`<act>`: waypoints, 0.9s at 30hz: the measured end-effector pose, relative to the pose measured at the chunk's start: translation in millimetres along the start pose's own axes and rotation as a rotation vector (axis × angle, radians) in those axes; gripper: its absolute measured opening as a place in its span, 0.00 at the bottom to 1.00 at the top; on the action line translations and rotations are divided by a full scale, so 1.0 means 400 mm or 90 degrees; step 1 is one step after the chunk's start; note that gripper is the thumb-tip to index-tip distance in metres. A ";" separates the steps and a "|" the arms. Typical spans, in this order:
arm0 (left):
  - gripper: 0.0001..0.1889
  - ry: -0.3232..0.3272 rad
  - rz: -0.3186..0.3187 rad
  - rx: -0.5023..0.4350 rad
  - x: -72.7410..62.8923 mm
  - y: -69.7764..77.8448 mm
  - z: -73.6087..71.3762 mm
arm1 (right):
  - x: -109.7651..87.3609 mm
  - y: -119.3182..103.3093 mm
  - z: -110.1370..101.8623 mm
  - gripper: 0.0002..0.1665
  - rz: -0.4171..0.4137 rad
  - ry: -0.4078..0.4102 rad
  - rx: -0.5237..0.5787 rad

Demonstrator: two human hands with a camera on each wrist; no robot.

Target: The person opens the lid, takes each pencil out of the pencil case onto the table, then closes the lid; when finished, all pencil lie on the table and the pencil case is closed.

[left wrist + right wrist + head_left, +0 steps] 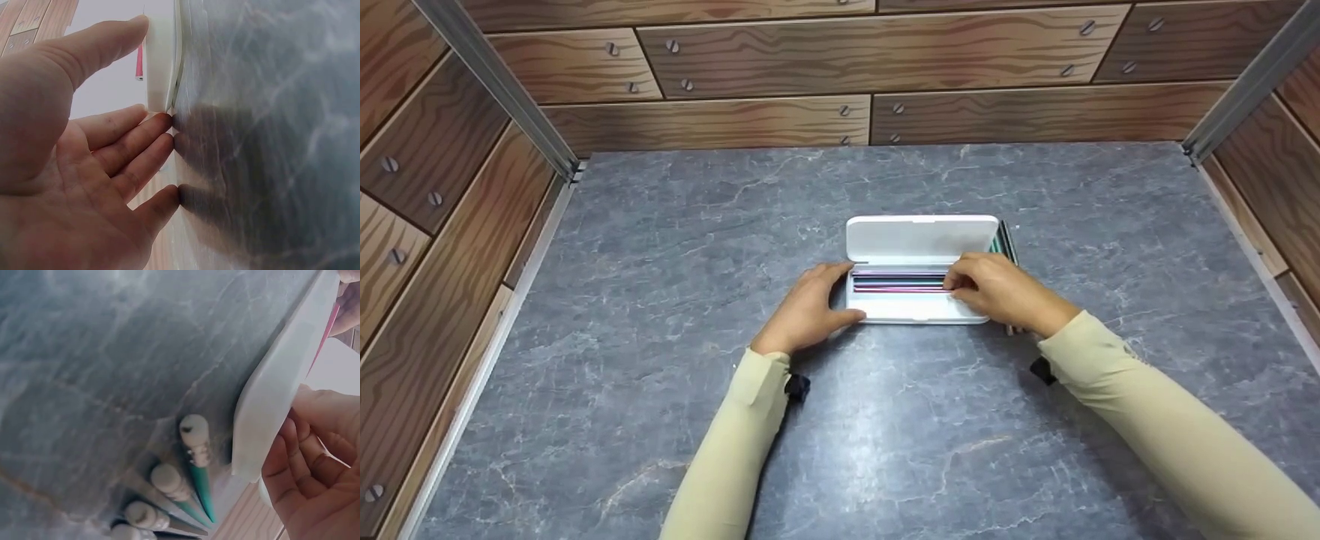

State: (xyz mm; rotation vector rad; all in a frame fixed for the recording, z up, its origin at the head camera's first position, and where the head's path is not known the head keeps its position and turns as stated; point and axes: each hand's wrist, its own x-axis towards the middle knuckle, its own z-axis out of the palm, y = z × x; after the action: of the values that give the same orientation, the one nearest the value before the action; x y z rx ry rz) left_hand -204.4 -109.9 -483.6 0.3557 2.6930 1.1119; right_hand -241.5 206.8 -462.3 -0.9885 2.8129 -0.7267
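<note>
An opened white pencil case [915, 309] lies on the table, its lid [919, 238] raised at the back. Inside it several pencils [896, 277] lie lengthwise. My right hand [997, 289] reaches over the case's right end and pinches the right end of a pink pencil [896, 291]; the fingertips are partly hidden behind the case wall in the right wrist view. At the case's left end, my left hand [808, 311] has thumb and fingers spread. Its thumb touches the front rim, while other fingertips rest against the end and on the table [270, 140].
Just right of the case, several eraser-tipped pencils [194, 444], green and dark, lie on the table, partly hidden by my right hand in the head view. Wood-patterned panels [750, 52] wall in the table at the back and both sides.
</note>
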 end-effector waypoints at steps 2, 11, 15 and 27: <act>0.43 0.000 -0.003 0.007 -0.004 0.008 -0.003 | 0.000 0.001 0.000 0.04 -0.001 0.004 -0.002; 0.43 0.002 0.004 0.010 -0.006 0.007 -0.004 | 0.000 0.001 0.000 0.06 0.003 0.006 0.015; 0.44 0.006 0.014 0.001 0.000 -0.007 0.001 | -0.002 0.011 0.001 0.05 0.009 0.015 0.038; 0.44 0.023 0.045 0.003 0.042 -0.085 0.037 | -0.007 0.011 -0.010 0.06 0.038 0.096 0.158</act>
State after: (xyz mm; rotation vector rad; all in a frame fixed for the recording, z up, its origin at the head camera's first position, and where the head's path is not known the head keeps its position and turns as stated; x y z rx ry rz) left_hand -220.8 -118.3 -519.8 0.4379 2.7338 1.1426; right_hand -242.7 213.1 -460.8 -0.8372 2.7682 -1.1529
